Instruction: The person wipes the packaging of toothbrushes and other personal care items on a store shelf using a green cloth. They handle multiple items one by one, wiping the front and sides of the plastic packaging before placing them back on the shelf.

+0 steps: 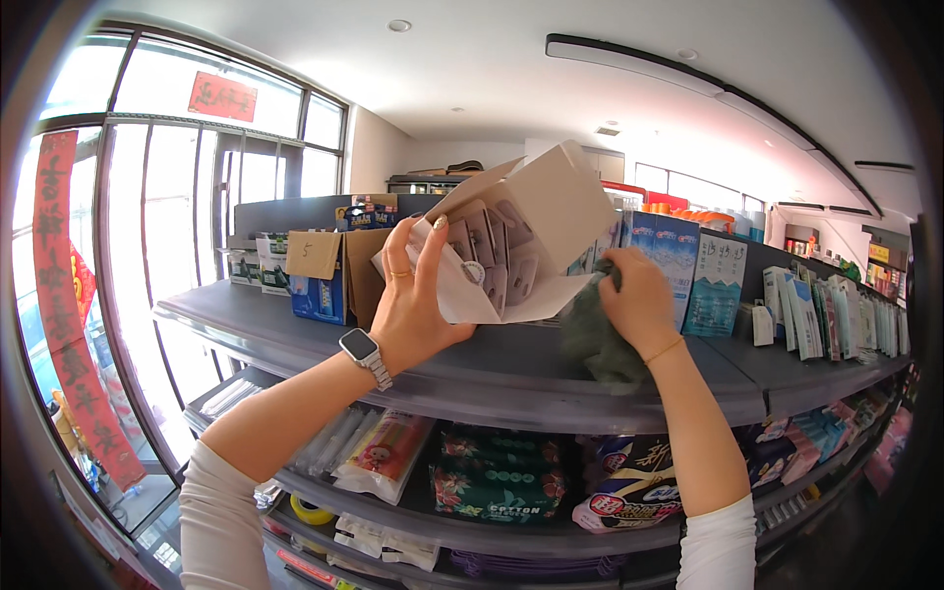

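My left hand (413, 302), with a watch on its wrist, grips a white cardboard box (571, 210) at its left side. The box is tilted above the top shelf, with its flaps apart, and several small blister-like packs (490, 251) show inside. In my right hand (638, 299) is a dark green cloth (605, 335), bunched and a little blurred, beside the box's lower right flap. A brown carton (365, 276) and a blue package (317, 299) stand left of the box on the grey shelf (487, 369).
Blue toothpaste-type cartons (664, 251) and a teal carton (715, 284) stand at the right, with a row of upright slim packs (818, 310) farther along. Lower shelves hold green cotton packs (498, 472) and other wrapped packages (383, 450). Tall windows (169, 184) are at the left.
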`<state>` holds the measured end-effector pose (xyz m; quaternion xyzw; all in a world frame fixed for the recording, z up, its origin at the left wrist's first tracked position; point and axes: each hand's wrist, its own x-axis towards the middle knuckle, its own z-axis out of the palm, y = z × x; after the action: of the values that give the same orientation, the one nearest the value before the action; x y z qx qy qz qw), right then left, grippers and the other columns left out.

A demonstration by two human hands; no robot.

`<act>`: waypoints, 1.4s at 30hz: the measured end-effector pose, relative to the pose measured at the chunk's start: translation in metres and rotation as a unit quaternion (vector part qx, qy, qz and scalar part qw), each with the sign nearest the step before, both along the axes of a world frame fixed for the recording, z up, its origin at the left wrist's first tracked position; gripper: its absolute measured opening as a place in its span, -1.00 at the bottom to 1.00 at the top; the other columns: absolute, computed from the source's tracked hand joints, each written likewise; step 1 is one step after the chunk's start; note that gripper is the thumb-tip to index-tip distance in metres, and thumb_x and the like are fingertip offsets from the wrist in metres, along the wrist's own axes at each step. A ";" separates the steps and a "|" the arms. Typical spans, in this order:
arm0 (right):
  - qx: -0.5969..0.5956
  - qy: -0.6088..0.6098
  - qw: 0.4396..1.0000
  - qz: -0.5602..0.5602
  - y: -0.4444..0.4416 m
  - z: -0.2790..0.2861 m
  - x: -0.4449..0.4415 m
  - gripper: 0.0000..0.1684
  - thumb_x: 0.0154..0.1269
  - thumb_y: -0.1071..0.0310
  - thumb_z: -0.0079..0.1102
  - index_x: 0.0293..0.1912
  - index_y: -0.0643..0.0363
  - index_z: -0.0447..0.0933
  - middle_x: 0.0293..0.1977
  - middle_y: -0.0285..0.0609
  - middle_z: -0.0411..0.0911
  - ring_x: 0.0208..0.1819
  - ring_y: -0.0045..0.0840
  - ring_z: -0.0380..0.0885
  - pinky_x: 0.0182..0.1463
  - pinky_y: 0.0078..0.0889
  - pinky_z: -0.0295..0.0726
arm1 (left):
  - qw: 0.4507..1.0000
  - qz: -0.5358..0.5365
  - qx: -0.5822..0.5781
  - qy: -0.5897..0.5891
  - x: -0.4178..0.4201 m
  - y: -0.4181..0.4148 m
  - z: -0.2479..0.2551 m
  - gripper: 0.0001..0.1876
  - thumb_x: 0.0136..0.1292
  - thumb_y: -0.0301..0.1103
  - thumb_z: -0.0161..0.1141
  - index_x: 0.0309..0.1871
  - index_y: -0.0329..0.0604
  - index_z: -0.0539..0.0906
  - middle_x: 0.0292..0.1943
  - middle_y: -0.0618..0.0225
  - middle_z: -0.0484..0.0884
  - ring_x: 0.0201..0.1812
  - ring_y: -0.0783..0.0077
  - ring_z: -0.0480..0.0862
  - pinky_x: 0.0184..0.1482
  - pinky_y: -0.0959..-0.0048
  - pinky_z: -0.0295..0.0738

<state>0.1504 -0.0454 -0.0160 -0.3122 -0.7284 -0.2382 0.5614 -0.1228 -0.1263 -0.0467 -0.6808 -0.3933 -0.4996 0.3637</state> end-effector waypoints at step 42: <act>-0.180 -0.164 0.970 -0.006 -0.173 0.044 0.012 -0.76 0.11 0.31 0.22 -0.32 0.32 0.64 -0.40 0.06 0.63 -0.30 -0.13 0.62 -0.17 -0.23 0.56 | 0.982 -0.024 0.174 0.071 0.086 -0.090 -0.004 0.14 -0.39 -0.48 0.53 0.43 -0.01 0.19 0.36 -0.13 -0.02 0.36 -0.28 0.10 0.32 -0.13 0.14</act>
<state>0.1622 -0.2182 0.0284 -0.3693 -0.8395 -0.1548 0.3672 -0.0366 -0.2167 -0.0509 -0.6500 -0.2569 -0.5193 0.4918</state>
